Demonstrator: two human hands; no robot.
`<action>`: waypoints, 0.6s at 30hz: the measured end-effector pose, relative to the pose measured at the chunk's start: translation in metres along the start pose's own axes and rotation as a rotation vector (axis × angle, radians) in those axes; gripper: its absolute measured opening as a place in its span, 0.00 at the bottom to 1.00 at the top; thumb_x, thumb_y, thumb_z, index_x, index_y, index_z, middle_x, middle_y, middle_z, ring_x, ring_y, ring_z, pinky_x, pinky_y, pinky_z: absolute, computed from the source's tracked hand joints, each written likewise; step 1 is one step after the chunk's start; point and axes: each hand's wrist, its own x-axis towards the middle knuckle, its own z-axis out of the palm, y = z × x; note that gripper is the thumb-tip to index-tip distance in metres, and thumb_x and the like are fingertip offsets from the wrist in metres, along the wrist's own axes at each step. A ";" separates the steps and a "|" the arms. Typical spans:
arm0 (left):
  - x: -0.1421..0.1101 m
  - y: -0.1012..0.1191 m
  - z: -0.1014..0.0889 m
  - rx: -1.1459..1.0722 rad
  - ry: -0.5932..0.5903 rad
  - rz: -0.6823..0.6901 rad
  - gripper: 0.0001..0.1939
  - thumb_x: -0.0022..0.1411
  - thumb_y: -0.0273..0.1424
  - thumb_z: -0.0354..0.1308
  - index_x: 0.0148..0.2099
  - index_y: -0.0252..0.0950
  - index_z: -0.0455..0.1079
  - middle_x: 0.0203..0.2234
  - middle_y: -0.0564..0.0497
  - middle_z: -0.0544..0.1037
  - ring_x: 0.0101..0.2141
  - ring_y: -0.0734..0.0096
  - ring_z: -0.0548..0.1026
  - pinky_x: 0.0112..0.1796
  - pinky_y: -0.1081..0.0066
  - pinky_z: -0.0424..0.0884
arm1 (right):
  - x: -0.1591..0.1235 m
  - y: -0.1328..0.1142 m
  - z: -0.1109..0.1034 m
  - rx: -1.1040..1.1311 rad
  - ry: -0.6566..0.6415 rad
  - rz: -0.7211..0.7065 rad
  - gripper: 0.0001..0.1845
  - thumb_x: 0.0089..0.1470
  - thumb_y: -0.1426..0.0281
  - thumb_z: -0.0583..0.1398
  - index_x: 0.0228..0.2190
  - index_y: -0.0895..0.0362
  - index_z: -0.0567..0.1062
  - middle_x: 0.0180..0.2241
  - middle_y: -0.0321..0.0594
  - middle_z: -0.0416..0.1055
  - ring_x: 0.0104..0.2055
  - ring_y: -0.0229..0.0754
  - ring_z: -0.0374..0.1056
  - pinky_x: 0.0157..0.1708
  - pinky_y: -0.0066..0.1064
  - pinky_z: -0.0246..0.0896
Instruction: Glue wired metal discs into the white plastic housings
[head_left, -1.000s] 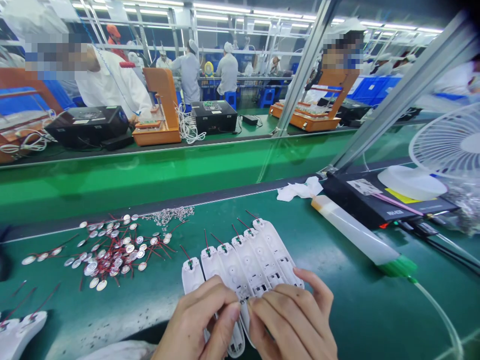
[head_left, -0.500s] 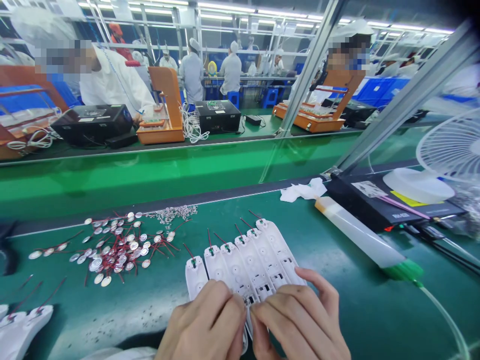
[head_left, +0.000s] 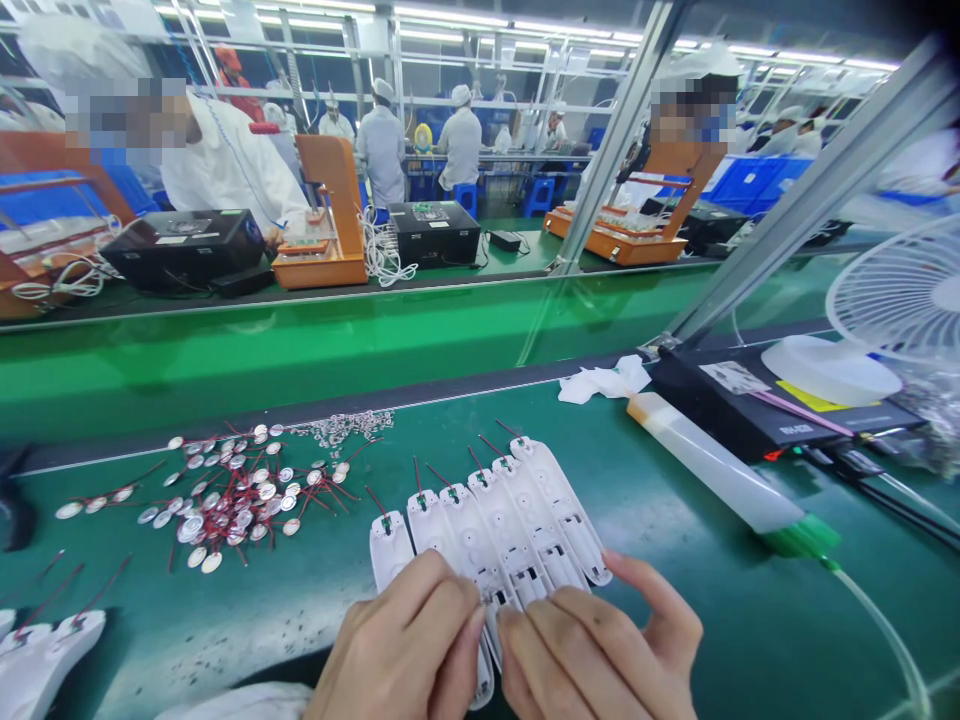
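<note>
A row of long white plastic housing shells lies side by side on the green bench, open side up. Each has a small green board with a red wire at its far end. Over the near ends of the left shells, my left hand is closed in a pinch. My right hand is curled closed just beside it, its little finger stretched to the rightmost shell's near end. The fingertips of both hands almost meet above the middle shells. Whatever they pinch is hidden behind the fingers.
Round metal discs with red wires lie heaped at left, small clear parts behind them. More white shells sit at the left edge. At right are a glue syringe, a black controller box and a fan. Co-workers sit beyond.
My right hand has shifted slightly right and down, uncovering the near end of the rightmost shell. My left hand stays nearly in place over the left shells.
</note>
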 end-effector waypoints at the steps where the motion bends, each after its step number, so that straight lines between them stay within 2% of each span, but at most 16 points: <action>1: 0.001 0.000 0.000 -0.009 0.007 0.005 0.13 0.66 0.23 0.39 0.33 0.37 0.62 0.24 0.53 0.68 0.22 0.74 0.71 0.23 0.77 0.69 | 0.000 0.000 0.000 0.001 0.000 0.002 0.12 0.55 0.79 0.56 0.23 0.56 0.72 0.19 0.26 0.70 0.23 0.32 0.69 0.51 0.41 0.54; 7: 0.006 -0.001 -0.001 -0.012 0.030 0.023 0.14 0.65 0.23 0.39 0.33 0.36 0.63 0.24 0.52 0.69 0.22 0.75 0.71 0.22 0.78 0.69 | 0.000 0.000 0.003 0.047 -0.012 0.027 0.12 0.55 0.79 0.55 0.23 0.57 0.72 0.19 0.28 0.71 0.24 0.32 0.69 0.51 0.41 0.53; 12: 0.002 0.000 0.002 0.031 0.045 0.008 0.14 0.67 0.24 0.37 0.33 0.37 0.62 0.24 0.53 0.69 0.22 0.74 0.72 0.23 0.77 0.69 | 0.000 -0.002 0.005 0.086 0.042 0.073 0.12 0.55 0.79 0.56 0.22 0.58 0.70 0.17 0.29 0.70 0.22 0.33 0.68 0.50 0.42 0.52; 18: -0.002 -0.004 0.008 0.070 0.001 0.028 0.14 0.67 0.25 0.37 0.34 0.39 0.62 0.25 0.55 0.68 0.22 0.74 0.72 0.20 0.76 0.67 | 0.004 -0.006 0.008 0.129 0.054 0.140 0.10 0.54 0.78 0.56 0.22 0.58 0.70 0.17 0.30 0.71 0.21 0.34 0.67 0.46 0.42 0.54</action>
